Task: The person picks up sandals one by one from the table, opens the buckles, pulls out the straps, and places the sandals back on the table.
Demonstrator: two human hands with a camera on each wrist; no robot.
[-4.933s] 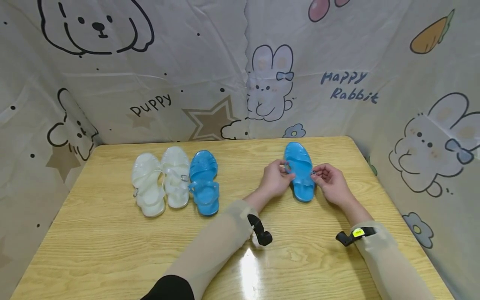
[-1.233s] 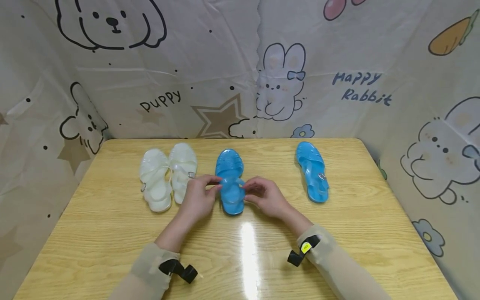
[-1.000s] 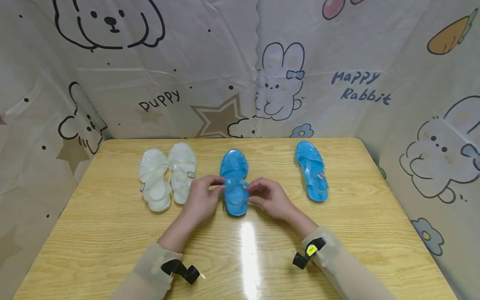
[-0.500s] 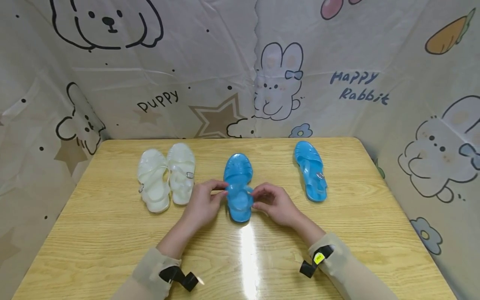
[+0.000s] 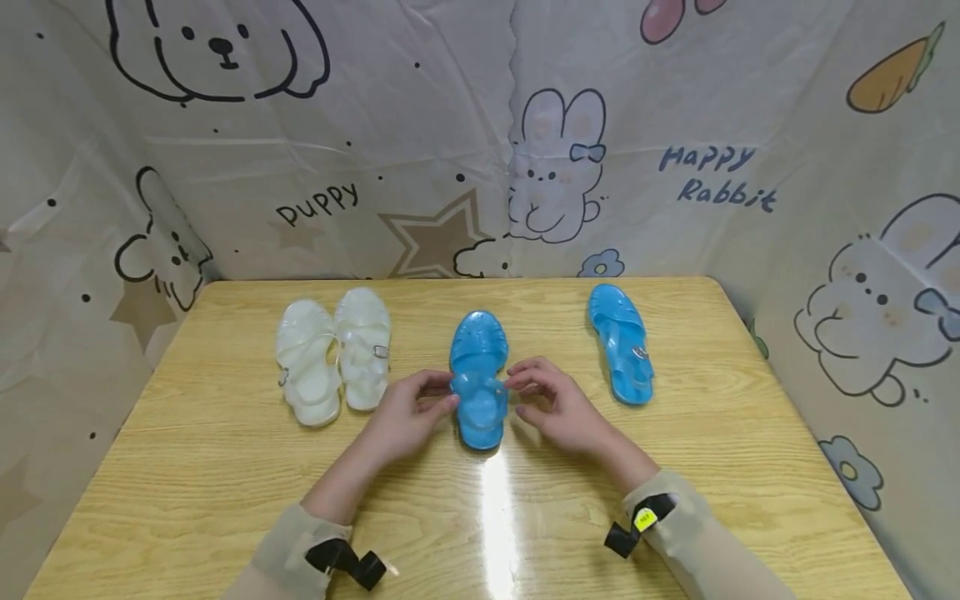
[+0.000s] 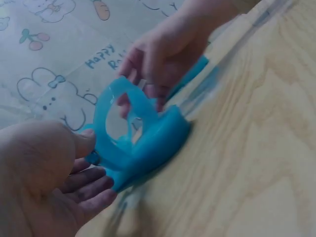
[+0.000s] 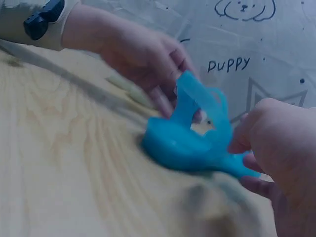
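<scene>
A blue jelly sandal (image 5: 480, 342) lies flat on the table between both hands, toe to the far side, its ankle strap arching above the heel. My left hand (image 5: 408, 417) is at its left side; in the left wrist view the thumb (image 6: 85, 140) is by the strap's buckle and the other fingers are loosely extended. On the right side my right hand (image 5: 558, 408) has its fingers spread, with fingertips near the strap and the thumb apart from the sole. A matching blue sandal (image 5: 621, 342) lies to the right. Two white sandals (image 5: 307, 358) lie side by side at the left.
The wooden table (image 5: 187, 467) ends at a printed cloth backdrop (image 5: 420, 100) behind and at both sides. A bright light reflection lies on the tabletop in front of the middle sandal.
The left blue sandal has moved right, away from the white pair, and slightly nearer me, carried between both hands. The fingers have since loosened. Earlier, both hands were at the right blue sandal.
</scene>
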